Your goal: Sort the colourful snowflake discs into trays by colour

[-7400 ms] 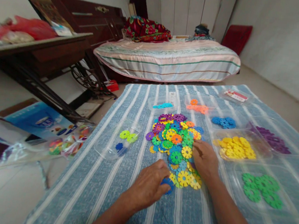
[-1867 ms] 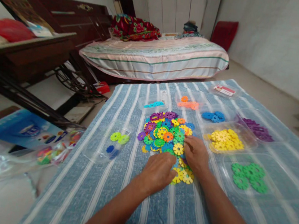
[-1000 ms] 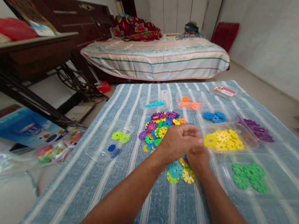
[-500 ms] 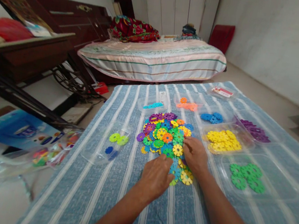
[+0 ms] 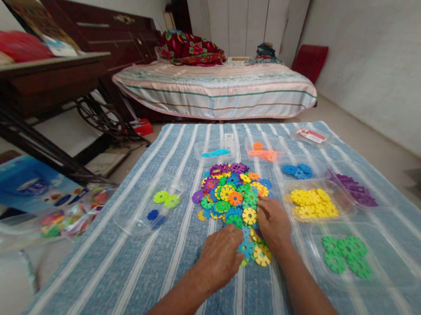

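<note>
Two hands down on the pile (image 5: 238, 196) of flat flower discs in the cloth's (image 5: 165, 274) middle. Left hand (image 5: 220, 257) at six o'clock, fingers curled together, maybe pinching a disc, hard to tell. Right hand (image 5: 273, 223) at four o'clock, fingers flat, a little spread. Light, stiff, slippery plastic; best pinched by the notched rim. Half a second ago: much the same, left hand a bit nearer now.

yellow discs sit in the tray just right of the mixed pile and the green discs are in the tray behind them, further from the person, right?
Not quite. The yellow discs do sit in a tray just right of the mixed pile, but the head view shows the green discs in a tray nearer the person, in front of the yellow ones. The trays behind hold blue discs and purple discs.
</note>
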The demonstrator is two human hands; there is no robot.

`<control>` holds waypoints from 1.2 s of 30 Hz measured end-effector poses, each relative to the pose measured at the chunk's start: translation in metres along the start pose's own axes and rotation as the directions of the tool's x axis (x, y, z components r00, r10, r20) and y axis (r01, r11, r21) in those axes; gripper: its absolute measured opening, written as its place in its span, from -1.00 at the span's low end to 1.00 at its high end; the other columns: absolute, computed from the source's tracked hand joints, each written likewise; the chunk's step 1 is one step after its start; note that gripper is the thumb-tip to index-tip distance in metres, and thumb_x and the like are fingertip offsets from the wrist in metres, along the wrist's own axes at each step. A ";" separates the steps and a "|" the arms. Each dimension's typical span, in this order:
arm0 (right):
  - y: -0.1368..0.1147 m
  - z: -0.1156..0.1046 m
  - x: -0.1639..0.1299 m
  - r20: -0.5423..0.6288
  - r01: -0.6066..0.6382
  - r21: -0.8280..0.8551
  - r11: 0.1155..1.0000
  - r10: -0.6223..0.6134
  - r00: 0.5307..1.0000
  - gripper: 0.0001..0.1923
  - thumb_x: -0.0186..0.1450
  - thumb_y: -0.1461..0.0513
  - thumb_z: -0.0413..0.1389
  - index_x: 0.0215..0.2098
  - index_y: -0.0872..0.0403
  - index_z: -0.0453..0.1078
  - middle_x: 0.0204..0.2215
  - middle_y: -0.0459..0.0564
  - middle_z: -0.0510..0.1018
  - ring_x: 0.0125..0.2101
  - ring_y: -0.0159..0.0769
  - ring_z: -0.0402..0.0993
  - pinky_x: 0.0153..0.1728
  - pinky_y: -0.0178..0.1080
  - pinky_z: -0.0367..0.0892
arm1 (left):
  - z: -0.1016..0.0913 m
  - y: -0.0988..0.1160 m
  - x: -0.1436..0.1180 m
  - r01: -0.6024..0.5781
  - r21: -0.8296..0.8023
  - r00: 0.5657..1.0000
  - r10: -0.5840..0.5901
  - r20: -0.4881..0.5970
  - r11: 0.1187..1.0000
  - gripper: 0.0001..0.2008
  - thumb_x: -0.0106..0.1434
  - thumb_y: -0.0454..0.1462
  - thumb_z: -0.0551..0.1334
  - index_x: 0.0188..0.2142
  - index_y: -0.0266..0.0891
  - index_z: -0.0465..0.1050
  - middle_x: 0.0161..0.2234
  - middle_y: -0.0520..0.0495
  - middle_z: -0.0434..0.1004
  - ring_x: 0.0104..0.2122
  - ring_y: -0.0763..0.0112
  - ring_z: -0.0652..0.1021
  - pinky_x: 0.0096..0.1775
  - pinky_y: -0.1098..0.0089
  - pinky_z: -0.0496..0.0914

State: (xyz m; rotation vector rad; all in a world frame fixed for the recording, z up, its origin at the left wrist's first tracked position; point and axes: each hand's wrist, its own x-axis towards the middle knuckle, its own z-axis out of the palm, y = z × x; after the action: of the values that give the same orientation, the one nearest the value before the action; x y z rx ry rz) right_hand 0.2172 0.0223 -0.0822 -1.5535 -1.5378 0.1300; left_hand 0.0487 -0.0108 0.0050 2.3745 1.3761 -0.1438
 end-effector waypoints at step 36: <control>0.002 0.001 -0.001 -0.011 0.013 -0.003 1.000 -0.013 1.000 -0.77 0.22 0.23 -0.03 -0.28 0.04 0.47 -0.20 0.03 0.54 -0.15 -0.24 0.42 -0.08 -0.12 0.32 | 0.003 -0.001 -0.006 -0.132 -0.123 0.990 0.136 0.028 0.984 -0.66 0.05 -0.40 0.10 -0.13 -0.23 0.30 -0.12 -0.11 0.38 -0.08 0.27 0.38 -0.07 0.30 0.26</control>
State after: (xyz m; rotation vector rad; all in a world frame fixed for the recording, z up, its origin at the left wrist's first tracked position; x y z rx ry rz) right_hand 0.2183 0.0219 -0.0849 -1.5442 -1.5398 0.1121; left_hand 0.0454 -0.0162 0.0040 2.3423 1.1698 -0.0641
